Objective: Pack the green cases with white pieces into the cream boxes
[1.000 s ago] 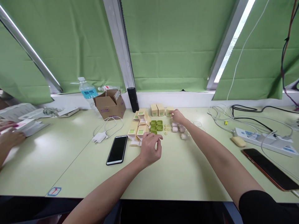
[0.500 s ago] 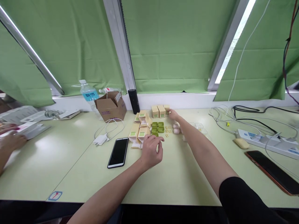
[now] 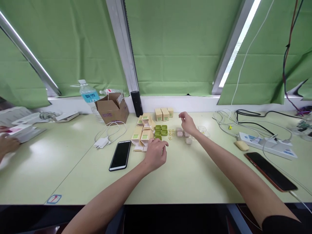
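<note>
My right hand [image 3: 188,123] is raised over the table, fingers pointing left and loosely bent, holding nothing visible. Just left of it stand closed cream cartons [image 3: 165,114] with green labels in a row at the back. Below it are small pale pink-and-white pieces [image 3: 179,132] and a clear plastic piece [image 3: 202,129]. My left hand [image 3: 155,154] hovers in front of several open cream cartons [image 3: 147,136], thumb and forefinger apart, nothing seen between them. Green square trays [image 3: 164,132] lie beyond this hand, partly covered by it. Tiny yellow pieces [image 3: 170,134] lie beside the trays.
Left are a phone [image 3: 120,155], a white charger [image 3: 101,142], a brown box [image 3: 112,110], a water bottle [image 3: 89,96] and a black cylinder [image 3: 136,103]. Right are a power strip [image 3: 265,145], cables and another phone [image 3: 270,170]. Another person's hand [image 3: 9,143] shows far left.
My right hand has left the rightmost closed carton at the back, moving right and toward me. That carton stays in the row. My left hand barely moves; the view has shifted slightly.
</note>
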`<state>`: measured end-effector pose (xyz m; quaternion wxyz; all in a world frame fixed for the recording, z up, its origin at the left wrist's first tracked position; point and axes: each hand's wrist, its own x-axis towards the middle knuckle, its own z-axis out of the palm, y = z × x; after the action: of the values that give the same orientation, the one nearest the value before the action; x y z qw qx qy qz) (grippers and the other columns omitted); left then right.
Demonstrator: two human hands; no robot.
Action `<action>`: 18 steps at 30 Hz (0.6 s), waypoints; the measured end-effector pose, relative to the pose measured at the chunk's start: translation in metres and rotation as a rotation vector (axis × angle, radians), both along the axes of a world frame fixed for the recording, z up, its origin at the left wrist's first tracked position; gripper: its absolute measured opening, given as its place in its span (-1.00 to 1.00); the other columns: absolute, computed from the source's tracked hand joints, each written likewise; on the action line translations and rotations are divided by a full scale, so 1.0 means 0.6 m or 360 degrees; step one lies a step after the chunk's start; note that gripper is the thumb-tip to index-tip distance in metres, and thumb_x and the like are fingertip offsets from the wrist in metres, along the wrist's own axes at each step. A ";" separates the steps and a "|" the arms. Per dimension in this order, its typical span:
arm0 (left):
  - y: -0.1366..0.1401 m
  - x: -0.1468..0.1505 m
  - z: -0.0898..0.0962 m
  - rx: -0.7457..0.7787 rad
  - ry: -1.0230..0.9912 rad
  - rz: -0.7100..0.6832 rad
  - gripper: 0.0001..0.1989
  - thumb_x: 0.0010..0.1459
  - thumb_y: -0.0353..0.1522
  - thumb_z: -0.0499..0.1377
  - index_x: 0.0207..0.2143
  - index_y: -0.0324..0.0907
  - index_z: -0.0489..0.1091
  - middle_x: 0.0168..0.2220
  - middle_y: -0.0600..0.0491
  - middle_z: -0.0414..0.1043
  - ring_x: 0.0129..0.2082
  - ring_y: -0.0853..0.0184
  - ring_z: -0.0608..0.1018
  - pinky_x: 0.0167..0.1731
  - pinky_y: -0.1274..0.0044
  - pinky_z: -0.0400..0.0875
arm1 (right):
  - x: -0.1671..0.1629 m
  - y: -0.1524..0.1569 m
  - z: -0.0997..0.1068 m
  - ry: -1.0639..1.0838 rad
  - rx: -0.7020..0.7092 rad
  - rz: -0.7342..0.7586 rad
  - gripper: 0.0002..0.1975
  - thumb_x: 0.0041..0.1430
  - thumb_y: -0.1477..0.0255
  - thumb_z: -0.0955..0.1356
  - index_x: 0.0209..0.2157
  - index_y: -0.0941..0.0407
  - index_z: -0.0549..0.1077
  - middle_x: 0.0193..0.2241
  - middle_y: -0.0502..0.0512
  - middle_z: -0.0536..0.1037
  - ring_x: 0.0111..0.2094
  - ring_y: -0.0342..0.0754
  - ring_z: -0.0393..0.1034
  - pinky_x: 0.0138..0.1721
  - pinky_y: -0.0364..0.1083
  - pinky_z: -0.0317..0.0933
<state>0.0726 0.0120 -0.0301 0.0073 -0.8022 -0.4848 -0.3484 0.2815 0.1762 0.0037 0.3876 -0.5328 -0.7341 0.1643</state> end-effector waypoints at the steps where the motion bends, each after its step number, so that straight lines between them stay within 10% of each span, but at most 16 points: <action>1: -0.001 0.001 0.000 -0.0035 0.0038 -0.0005 -0.78 0.17 -0.56 0.07 -0.25 -0.16 0.45 -0.40 0.03 0.53 -0.28 0.21 0.53 -0.15 0.32 0.20 | 0.000 -0.037 -0.007 -0.0014 0.0012 0.0030 -0.71 0.25 0.59 0.18 -0.06 0.11 0.38 -0.07 0.17 0.56 -0.07 0.02 0.43 -0.08 -0.03 0.26; 8: -0.007 0.007 -0.005 -0.0222 0.0314 -0.0106 -0.74 0.23 -0.53 0.04 -0.18 -0.18 0.50 -0.37 -0.04 0.53 -0.23 0.13 0.50 -0.18 0.29 0.24 | -0.025 -0.231 -0.065 -0.0861 -0.0218 0.0299 -0.80 0.33 0.44 0.27 -0.06 0.05 0.45 -0.19 0.09 0.65 -0.25 0.01 0.52 -0.35 -0.11 0.08; 18: 0.029 -0.038 0.007 -0.0062 0.0514 0.0558 -0.72 0.21 -0.44 0.14 -0.02 -0.16 0.45 0.03 -0.21 0.44 0.18 -0.11 0.29 0.10 0.07 0.14 | -0.037 -0.232 -0.067 -0.1139 -0.0165 0.0311 -0.72 0.41 0.45 0.19 0.04 0.09 0.42 -0.09 0.17 0.61 -0.20 0.03 0.53 -0.35 -0.09 0.10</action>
<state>0.0497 0.0294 -0.0256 0.1297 -0.7511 -0.6158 -0.1995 0.2593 0.0370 -0.0368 0.0615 -0.5029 -0.8612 0.0410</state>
